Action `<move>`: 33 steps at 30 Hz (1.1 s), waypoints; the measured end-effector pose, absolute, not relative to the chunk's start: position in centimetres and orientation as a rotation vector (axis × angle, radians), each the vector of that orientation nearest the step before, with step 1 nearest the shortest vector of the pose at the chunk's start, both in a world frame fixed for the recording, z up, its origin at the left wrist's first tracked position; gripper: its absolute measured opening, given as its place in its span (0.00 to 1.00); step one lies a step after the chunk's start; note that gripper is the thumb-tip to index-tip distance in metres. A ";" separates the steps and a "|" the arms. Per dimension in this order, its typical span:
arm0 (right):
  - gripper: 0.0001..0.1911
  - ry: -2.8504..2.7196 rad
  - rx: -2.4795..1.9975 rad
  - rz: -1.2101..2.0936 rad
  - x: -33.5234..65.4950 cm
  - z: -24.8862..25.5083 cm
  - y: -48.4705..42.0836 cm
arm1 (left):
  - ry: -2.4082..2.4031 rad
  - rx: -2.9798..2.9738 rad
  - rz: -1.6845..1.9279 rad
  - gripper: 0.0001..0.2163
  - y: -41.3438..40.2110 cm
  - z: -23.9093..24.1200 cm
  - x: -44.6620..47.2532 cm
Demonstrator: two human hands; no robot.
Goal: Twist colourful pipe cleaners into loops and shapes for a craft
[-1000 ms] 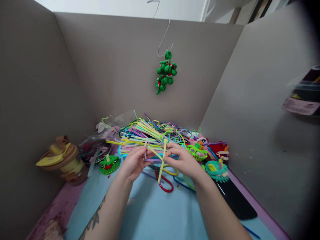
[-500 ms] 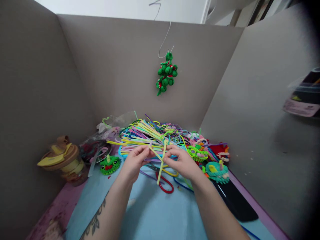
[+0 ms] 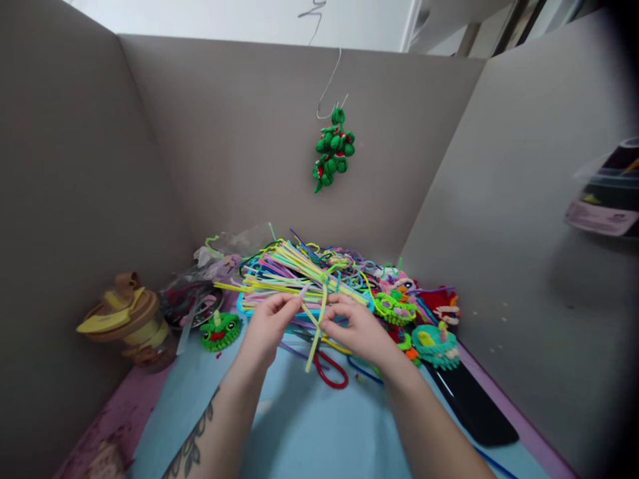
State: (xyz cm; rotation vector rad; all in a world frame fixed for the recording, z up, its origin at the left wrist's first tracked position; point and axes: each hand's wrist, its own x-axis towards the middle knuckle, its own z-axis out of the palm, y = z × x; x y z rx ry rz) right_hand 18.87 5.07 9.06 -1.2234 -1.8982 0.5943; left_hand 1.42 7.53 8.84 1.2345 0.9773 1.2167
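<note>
My left hand and my right hand meet over the light blue mat, both pinched on yellow-green pipe cleaners that cross between the fingertips, one end hanging down toward the mat. Just behind the hands lies a big heap of pipe cleaners in yellow, pink, blue and purple. A red loop of pipe cleaner lies on the mat under the hands.
Grey cardboard walls close in three sides. A green beaded ornament hangs from a wire hook at the back. A brown and yellow toy stands at left, a green frog figure beside it, several colourful crafted figures at right, a black strip near the right wall.
Both hands have drifted slightly left and away from me with the crossed pipe cleaners; the fingers have closed in tighter on the crossing. The view has tilted a little.
</note>
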 end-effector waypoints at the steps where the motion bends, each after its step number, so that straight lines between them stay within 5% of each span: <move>1: 0.05 -1.914 -1.227 0.575 18.9 9.1 5.0 | 0.984 1.256 1.239 0.09 7.5 8.9 1.4; 11: 0.15 -1.886 -1.029 -0.130 18.2 9.9 3.6 | 1.070 1.669 1.136 0.11 6.3 10.1 1.5; 33: 0.17 -1.972 -1.095 -0.248 18.1 10.1 3.0 | 1.093 1.979 1.281 0.07 4.9 9.8 2.3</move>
